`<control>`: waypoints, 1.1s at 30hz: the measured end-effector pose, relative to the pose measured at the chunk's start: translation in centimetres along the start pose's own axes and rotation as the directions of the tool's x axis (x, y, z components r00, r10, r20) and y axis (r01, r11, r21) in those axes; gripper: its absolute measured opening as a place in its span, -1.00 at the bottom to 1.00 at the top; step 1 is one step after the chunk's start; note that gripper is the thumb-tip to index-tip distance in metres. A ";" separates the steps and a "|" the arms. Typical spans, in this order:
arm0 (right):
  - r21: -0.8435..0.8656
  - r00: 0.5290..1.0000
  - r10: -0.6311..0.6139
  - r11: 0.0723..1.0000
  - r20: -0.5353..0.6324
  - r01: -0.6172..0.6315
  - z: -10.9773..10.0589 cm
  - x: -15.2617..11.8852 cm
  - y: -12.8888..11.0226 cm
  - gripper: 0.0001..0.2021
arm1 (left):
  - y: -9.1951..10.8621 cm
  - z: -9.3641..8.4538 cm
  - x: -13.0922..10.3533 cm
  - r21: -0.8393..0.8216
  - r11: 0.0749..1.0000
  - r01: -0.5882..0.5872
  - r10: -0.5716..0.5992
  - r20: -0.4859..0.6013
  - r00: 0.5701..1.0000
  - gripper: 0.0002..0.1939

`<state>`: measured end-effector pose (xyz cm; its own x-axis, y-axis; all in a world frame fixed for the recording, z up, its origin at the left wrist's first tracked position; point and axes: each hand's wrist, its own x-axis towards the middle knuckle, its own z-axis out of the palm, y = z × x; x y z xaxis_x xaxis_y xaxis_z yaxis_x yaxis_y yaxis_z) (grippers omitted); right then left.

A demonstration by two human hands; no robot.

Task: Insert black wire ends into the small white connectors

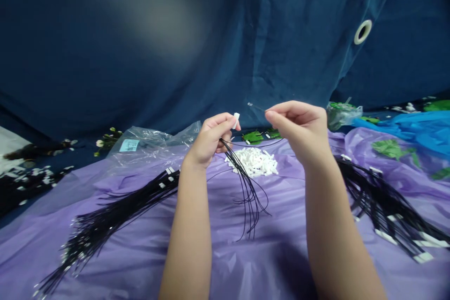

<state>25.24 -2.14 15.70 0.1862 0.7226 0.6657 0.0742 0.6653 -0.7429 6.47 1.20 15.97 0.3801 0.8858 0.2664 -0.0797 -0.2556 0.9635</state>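
Observation:
My left hand [214, 138] is closed, with a small white plastic piece [236, 119] pinched between thumb and forefinger. A loose bundle of thin black cords [246, 183] hangs from its lower fingers. My right hand [298, 126], raised to the right, pinches a fine, almost transparent strand [258, 107] with a small pale tip pointing left. One black cord [262, 146] curves from the left hand toward the right hand; its far end is hidden. Below and between the hands lies a pile of small white pieces [255, 161].
Purple plastic sheeting [246, 262] covers the work surface. Black cord bunches with white ends lie at left [116, 211] and right [383, 206]. A clear bag [158, 140] sits behind the left hand. A blue curtain [211, 47] hangs behind; blue plastic [422, 131] lies far right.

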 end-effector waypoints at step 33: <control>-0.585 0.845 -0.479 0.623 0.239 0.519 0.7 -0.5 -0.6 -0.86 | 0.4 0.5 -0.4 -0.095 0.995 -0.010 0.011 0.012 1.000 -0.69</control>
<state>24.38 -2.78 15.90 -0.1121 0.3367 0.9349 0.7162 0.6796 -0.1589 6.72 0.60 16.22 0.3903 0.8781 0.2769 -0.1704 -0.2266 0.9590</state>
